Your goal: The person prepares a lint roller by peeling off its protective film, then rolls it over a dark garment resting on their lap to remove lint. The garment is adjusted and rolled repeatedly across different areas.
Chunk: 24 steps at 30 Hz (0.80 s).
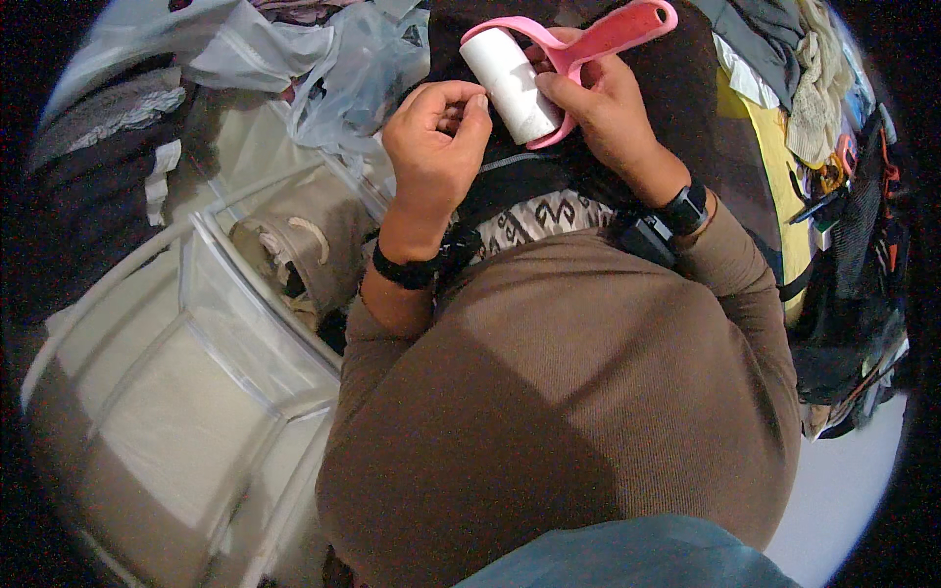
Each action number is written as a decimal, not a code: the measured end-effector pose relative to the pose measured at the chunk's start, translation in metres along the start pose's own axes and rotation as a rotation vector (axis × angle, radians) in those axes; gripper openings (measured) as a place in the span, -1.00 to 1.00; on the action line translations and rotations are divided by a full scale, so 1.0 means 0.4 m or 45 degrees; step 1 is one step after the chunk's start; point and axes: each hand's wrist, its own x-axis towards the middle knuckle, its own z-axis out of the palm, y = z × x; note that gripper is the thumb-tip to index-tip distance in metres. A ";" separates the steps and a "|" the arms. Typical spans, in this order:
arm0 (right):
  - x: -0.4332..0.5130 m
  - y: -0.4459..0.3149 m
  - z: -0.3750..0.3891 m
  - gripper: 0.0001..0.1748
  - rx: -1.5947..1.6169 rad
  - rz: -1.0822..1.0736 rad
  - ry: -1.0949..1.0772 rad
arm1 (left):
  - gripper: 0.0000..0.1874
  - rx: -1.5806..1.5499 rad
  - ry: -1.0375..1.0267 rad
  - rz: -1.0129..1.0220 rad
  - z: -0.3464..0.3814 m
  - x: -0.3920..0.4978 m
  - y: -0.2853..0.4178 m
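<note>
A lint roller with a pink plastic handle (617, 35) and a white paper roll (511, 87) is tilted above my lap. My right hand (599, 99) grips it where the handle meets the curved pink frame, thumb against the roll. Just left of the roll, my left hand (441, 132) has its fingers curled and its thumb tip against the index finger. Nothing shows between those fingertips, and whether they touch the roll is unclear. Dark fabric (647, 125) lies beyond and beneath the hands.
To my left stands a translucent, light-framed fabric bin (250, 353) with a beige cloth bag (309, 235) by its rim. Clear plastic bags (360, 81) and folded dark textiles (95, 198) lie beyond. Clothes (772, 51) and small items crowd a yellow surface (783, 191) on the right.
</note>
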 end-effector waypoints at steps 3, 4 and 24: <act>0.002 0.006 0.005 -0.47 0.092 -0.003 -0.006 | -0.92 -0.054 0.022 -0.077 -0.001 -0.011 -0.006; 0.003 0.008 0.007 -0.46 0.121 -0.001 0.003 | -0.92 -0.064 0.017 -0.101 0.000 -0.011 -0.009; -0.009 0.016 0.011 -0.48 -0.430 -0.236 0.014 | -0.92 -0.013 0.026 -0.206 0.008 -0.009 -0.016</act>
